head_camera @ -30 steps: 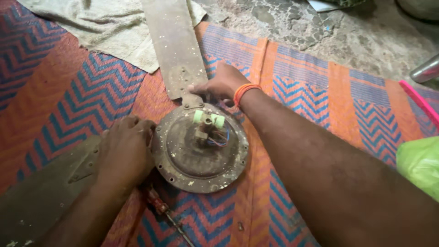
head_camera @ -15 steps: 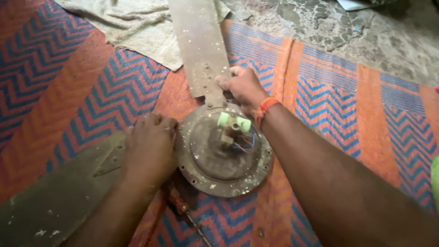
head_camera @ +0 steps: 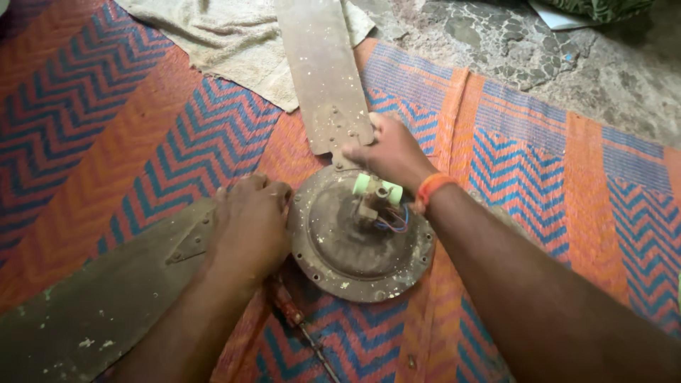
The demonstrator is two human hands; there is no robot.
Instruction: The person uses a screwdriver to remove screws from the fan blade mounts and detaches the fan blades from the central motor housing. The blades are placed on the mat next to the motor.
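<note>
A dirty round ceiling-fan motor [head_camera: 355, 245] lies on a striped mat, with a pale green part and coloured wires [head_camera: 379, 195] at its centre. One brown fan blade [head_camera: 326, 71] points away from it, another blade [head_camera: 106, 298] points toward the lower left. My right hand [head_camera: 390, 152], with an orange band at the wrist, grips the base of the far blade where it meets the motor. Resting on the motor's left rim, my left hand [head_camera: 248, 227] covers the base of the near blade.
A screwdriver with a reddish handle [head_camera: 294, 319] lies on the orange and blue mat [head_camera: 539, 163] just below the motor. A crumpled beige cloth [head_camera: 227, 42] lies at the top under the far blade. Stone floor [head_camera: 560, 64] shows at the upper right.
The view has shifted, so the fan sits further right in the picture. Both hands keep their places on the blade bases and motor.
</note>
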